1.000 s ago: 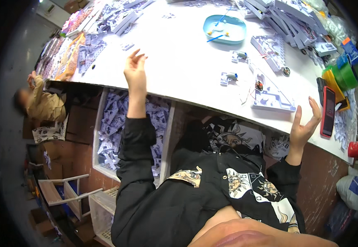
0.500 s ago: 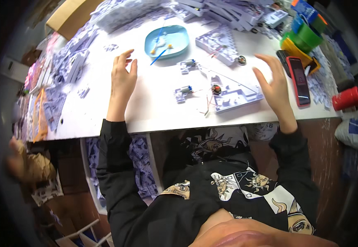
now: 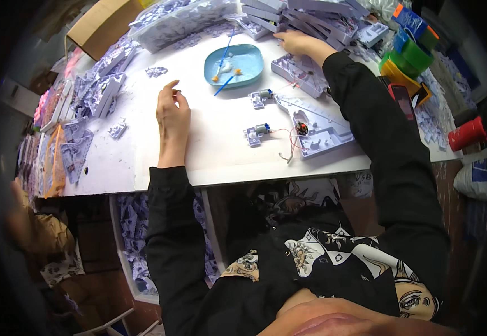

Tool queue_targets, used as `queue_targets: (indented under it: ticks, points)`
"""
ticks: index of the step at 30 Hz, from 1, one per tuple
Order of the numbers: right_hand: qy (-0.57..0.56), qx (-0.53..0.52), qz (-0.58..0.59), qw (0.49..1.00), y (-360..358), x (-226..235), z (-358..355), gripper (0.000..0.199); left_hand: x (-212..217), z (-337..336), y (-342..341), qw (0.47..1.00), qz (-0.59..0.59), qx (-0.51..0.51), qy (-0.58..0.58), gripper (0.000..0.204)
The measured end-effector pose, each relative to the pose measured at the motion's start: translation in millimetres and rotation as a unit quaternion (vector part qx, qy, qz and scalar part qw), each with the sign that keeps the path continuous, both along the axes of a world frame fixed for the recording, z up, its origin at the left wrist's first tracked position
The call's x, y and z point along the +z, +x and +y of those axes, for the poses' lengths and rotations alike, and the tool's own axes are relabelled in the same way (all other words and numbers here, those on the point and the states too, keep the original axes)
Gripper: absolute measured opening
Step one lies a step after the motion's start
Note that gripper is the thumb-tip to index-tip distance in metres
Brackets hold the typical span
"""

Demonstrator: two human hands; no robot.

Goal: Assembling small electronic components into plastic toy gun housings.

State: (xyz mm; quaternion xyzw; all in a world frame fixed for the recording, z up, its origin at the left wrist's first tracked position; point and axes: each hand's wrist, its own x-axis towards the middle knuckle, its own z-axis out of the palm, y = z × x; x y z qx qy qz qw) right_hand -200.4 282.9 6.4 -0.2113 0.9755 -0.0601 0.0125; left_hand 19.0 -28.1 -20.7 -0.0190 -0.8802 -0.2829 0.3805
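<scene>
My left hand rests over the white table at left, fingers loosely bent and apart, holding nothing. My right hand reaches to the far side, fingers stretched out beside a pile of pale lilac plastic housings; whether it touches them I cannot tell. Below it lies one triangular housing, partly behind my right forearm. Nearer me is another open triangular housing with a round part and thin wires. To its left sit two small motors in plastic mounts. A blue dish holds white grease and two blue sticks.
A clear bin of small parts and a cardboard box stand at the back. Rolls of tape, a red-cased phone and a red cylinder are at right. Loose plastic parts heap at left. Another person's blurred arm shows lower left.
My right hand has moved from beside the near housing to the far pile, its forearm now crossing the table's right side. My left hand has barely shifted.
</scene>
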Motion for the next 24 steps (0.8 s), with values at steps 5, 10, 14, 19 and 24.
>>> queue_targets:
  ticks: [5, 10, 14, 19, 24]
  points:
    - [0.020, 0.003, -0.013, 1.000, 5.9, 2.7, -5.0, 0.038, -1.9, -7.0, 6.1, 1.000, -0.001, 0.015, 0.011, 0.029]
    - [-0.111, 0.025, 0.034, 0.993, 39.0, 14.5, -4.9, 0.026, 2.0, -9.0, 5.9, 1.000, 0.017, 0.014, 0.002, 0.028]
    - [-0.132, 0.141, 0.160, 0.968, 74.5, 27.6, 1.7, 0.029, 5.5, -2.8, 7.7, 1.000, 0.014, 0.015, 0.006, 0.027]
    - [-0.477, 0.156, -0.093, 0.860, 177.9, 50.2, -5.6, 0.039, 15.8, 5.7, 33.4, 0.986, 0.148, -0.062, 0.044, 0.026]
    - [-0.587, 0.129, -0.254, 0.758, 273.5, 57.1, -4.1, 0.067, 47.7, 79.0, 102.3, 0.959, 0.058, -0.266, 0.076, 0.036]
